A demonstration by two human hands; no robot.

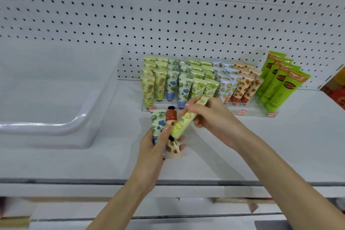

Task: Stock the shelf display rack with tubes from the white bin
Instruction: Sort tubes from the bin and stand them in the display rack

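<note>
Currently, the left hand [152, 150] grasps a bundle of three small printed plastic tubes [158, 123]. The right hand [211, 117] grips a tilted yellow-green plastic tube [183, 122]. From the hands, the clear tiered acrylic display rack [252, 113] stands at 12 o'clock and the translucent white plastic bin [56, 127] at 10 o'clock.

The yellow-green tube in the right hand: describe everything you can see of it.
The yellow-green tube looks like soft glossy plastic, cream printed with yellow-green fruit. It is held tilted, flat crimped end up-right toward the display rack, rounded end down-left. The right hand grips its upper half; its lower end lies over the tubes gripped in the left hand.
</note>
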